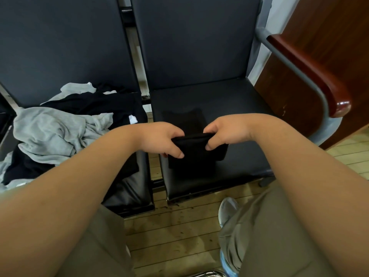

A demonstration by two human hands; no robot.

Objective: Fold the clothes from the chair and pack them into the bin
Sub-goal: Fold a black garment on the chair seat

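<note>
A small black garment (194, 154), folded into a compact rectangle, lies on the right chair seat (239, 108). My left hand (161, 138) grips its left upper edge and my right hand (225, 130) grips its right upper edge, thumbs underneath the fold. On the left chair seat is a loose pile of clothes (60, 128), grey pieces tangled with black ones. No bin is in view.
The two dark padded chairs stand side by side with a gap (151, 172) between the seats. A grey metal armrest with a red-brown wooden top (311, 70) borders the right chair. Wooden floor (175, 236) and my knees lie below.
</note>
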